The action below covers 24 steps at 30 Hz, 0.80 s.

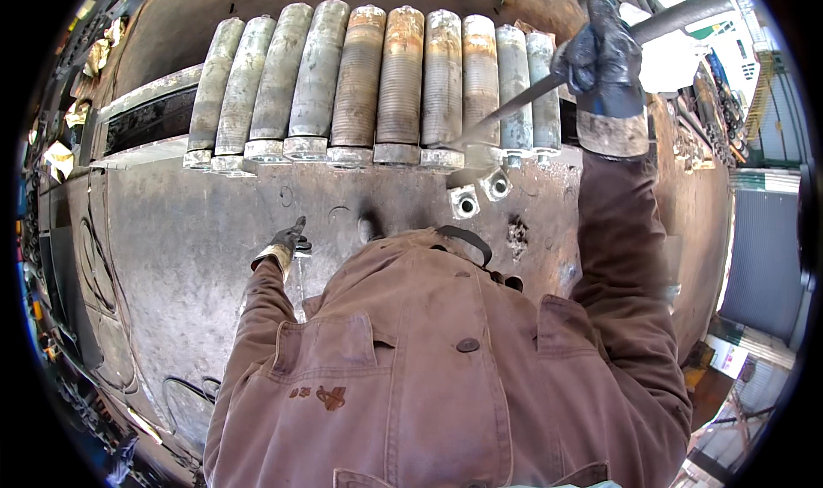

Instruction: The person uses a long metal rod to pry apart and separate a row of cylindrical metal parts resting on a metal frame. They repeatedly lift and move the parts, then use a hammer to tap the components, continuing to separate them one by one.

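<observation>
My right hand [604, 64], in a dark glove with a pale cuff, is raised at the upper right. It is closed around a long dark metal bar [686, 15]. The bar slants down and leftward; its thin far end lies over the lower ends of the rollers, and I cannot tell whether it touches them. A row of several worn metal rollers [356, 85] lies side by side, some grey, others ribbed and rusty. My gloved left hand [290, 241] hangs low at the left, fingers stretched out, holding nothing.
Two small square metal blocks [464, 203] with round holes lie on the floor [189, 257] below the rollers. Pale rails [141, 154] run under the row. Dark crumbled debris [517, 238] sits farther right. Black cables [184, 385] curl at the left, and metal parts are piled at the far right.
</observation>
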Each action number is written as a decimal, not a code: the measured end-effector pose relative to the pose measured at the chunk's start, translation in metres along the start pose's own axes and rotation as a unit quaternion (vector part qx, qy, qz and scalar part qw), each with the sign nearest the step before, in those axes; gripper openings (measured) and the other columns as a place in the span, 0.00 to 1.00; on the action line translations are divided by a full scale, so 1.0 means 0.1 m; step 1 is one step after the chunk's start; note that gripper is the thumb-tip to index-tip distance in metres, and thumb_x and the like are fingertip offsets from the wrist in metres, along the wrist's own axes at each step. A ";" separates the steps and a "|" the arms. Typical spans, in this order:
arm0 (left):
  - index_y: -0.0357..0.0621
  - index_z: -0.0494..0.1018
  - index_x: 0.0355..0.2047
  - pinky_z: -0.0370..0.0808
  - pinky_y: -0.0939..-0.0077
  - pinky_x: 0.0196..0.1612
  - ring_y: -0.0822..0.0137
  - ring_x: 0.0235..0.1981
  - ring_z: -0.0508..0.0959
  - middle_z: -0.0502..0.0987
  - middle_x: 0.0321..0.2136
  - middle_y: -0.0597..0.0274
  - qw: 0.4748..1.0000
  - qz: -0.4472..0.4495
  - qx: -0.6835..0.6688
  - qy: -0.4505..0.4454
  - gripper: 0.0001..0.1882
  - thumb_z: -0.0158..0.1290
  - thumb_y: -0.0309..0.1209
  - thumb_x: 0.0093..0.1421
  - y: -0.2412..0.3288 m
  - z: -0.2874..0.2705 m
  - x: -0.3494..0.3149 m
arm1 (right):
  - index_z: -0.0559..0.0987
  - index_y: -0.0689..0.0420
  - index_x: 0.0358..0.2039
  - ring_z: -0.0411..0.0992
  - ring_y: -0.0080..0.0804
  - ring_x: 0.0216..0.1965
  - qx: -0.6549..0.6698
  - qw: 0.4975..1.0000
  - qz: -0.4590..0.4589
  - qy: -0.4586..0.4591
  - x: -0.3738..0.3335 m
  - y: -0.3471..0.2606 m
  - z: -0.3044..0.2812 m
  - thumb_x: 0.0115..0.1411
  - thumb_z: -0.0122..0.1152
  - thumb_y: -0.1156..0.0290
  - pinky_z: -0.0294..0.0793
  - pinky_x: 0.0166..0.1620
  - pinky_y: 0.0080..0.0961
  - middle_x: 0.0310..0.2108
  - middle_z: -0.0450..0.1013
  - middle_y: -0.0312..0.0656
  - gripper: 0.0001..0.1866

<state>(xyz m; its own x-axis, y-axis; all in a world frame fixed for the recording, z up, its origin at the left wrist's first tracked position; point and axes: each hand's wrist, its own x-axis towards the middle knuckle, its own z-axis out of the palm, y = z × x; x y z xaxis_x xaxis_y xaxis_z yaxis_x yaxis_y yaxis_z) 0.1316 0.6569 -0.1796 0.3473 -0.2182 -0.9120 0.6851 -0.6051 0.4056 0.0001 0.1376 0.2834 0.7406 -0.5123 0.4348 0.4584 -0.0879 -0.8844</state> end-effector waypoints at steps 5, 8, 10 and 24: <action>0.25 0.68 0.54 0.83 0.57 0.38 0.50 0.35 0.83 0.79 0.43 0.40 0.999 -0.046 0.026 0.003 0.45 0.50 0.64 0.62 -0.06 -0.08 -0.03 | 0.77 0.57 0.33 0.62 0.24 0.13 -0.027 0.996 0.077 0.029 -0.04 0.65 -0.52 0.69 0.58 0.55 0.71 0.21 0.28 0.16 0.65 0.34 0.17; 0.29 0.67 0.56 0.85 0.54 0.35 0.50 0.34 0.83 0.76 0.45 0.41 0.998 -0.053 0.016 0.001 0.43 0.54 0.62 0.61 -0.21 -0.04 -0.08 | 0.77 0.55 0.34 0.62 0.23 0.13 0.029 0.991 0.098 0.091 0.09 0.90 -0.85 0.68 0.58 0.54 0.72 0.21 0.27 0.15 0.65 0.33 0.17; 0.28 0.73 0.48 0.78 0.62 0.38 0.56 0.29 0.83 0.82 0.35 0.46 0.998 -0.035 0.047 0.016 0.46 0.45 0.69 0.61 -0.37 0.00 0.00 | 0.76 0.54 0.27 0.60 0.24 0.11 0.004 0.990 0.088 0.113 0.23 0.97 -0.92 0.68 0.59 0.55 0.73 0.21 0.29 0.13 0.65 0.33 0.18; 0.27 0.71 0.48 0.81 0.57 0.34 0.52 0.31 0.83 0.80 0.30 0.47 0.971 0.154 -0.178 0.047 0.36 0.51 0.57 0.66 -1.94 0.51 -0.81 | 0.72 0.51 0.16 0.59 0.26 0.08 -0.004 0.970 0.148 0.195 0.17 1.08 -1.31 0.66 0.60 0.51 0.68 0.16 0.31 0.12 0.68 0.38 0.25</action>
<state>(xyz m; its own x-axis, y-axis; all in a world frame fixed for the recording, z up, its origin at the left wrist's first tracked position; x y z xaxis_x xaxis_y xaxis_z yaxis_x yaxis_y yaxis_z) -0.0621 0.7532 -0.1880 0.6164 -0.2649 -0.7416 0.7118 -0.2153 0.6685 -0.0021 0.0076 0.1727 0.5969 -0.7997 0.0654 0.2482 0.1066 -0.9628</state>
